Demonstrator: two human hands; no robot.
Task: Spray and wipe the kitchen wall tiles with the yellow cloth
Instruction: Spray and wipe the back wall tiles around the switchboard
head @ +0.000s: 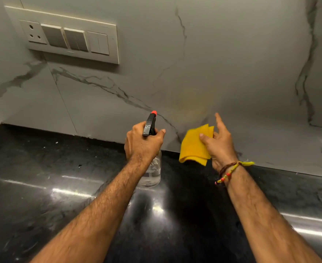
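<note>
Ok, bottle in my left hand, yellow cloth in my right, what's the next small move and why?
Probably squeeze the trigger. Your left hand grips the spray bottle with its red nozzle aimed at the marble-look wall tile, where a faint yellowish patch shows. Your right hand pinches the folded yellow cloth just off the tile, ready to wipe afterwards.

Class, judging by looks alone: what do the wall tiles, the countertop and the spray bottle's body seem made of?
Wall tiles: glossy marble-look ceramic or stone, grey veins.
Countertop: polished black stone, probably granite, with sharp light reflections.
Spray bottle: clear body, likely plastic, see-through; black head.
</note>
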